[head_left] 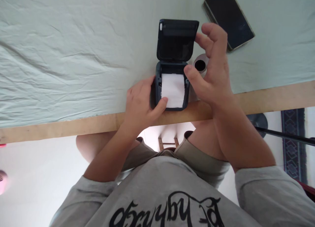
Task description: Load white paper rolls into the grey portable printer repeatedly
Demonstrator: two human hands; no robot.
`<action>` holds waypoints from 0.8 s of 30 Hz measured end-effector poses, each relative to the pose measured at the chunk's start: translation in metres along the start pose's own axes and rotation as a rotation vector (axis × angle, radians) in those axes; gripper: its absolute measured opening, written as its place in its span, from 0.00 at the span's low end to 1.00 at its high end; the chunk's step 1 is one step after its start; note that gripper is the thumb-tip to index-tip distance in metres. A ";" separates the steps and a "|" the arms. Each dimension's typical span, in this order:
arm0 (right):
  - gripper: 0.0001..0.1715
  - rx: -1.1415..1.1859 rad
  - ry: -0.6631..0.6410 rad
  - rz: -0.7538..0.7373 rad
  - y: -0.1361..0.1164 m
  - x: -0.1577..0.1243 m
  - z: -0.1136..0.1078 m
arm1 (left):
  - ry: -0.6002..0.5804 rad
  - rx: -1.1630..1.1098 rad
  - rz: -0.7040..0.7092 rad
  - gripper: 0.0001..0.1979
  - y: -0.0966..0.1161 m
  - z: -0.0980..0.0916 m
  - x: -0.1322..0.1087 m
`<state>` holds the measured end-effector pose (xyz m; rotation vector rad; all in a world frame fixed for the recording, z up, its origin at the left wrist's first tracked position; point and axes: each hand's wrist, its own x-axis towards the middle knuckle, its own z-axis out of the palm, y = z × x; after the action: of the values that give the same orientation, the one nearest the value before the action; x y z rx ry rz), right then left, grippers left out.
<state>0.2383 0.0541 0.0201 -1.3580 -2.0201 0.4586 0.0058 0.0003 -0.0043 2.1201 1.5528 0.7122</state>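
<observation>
A small dark box-like printer (171,103) stands at the table's near edge. Its lid (176,39) is swung up and white paper (173,89) fills the tray. My left hand (139,105) is wrapped round the device's left side, with the thumb on the paper's lower left corner. My right hand (213,72) hovers at the right side, fingers apart and curved. Its thumb tip rests on the body's right rim, and its fingertips are close to the lid's right edge.
A small roll with a dark hollow core (199,64) lies just behind my right hand. A black phone (228,18) lies face up at the far right. Pale green cloth (73,56) covers the table, which has a wooden front edge (61,126). A dark stand (283,135) is on the floor at right.
</observation>
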 end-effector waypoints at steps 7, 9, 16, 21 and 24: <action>0.24 0.024 0.261 -0.089 -0.011 -0.004 -0.003 | -0.005 -0.039 0.000 0.34 -0.002 0.000 0.000; 0.22 0.016 0.320 -0.078 -0.012 -0.006 -0.004 | -0.019 -0.038 -0.003 0.34 -0.001 -0.001 0.000; 0.18 -0.045 0.385 -0.093 -0.029 -0.013 -0.014 | -0.021 0.000 0.014 0.38 0.001 -0.003 0.000; 0.26 -0.010 0.084 0.012 -0.039 -0.018 -0.017 | -0.013 -0.042 0.030 0.42 0.004 -0.005 0.000; 0.37 0.033 -0.088 0.185 -0.035 -0.018 -0.016 | -0.022 -0.039 0.041 0.38 0.007 -0.008 0.000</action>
<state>0.2301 0.0223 0.0471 -1.5352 -1.9553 0.6416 0.0065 -0.0016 0.0060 2.1300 1.4766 0.7248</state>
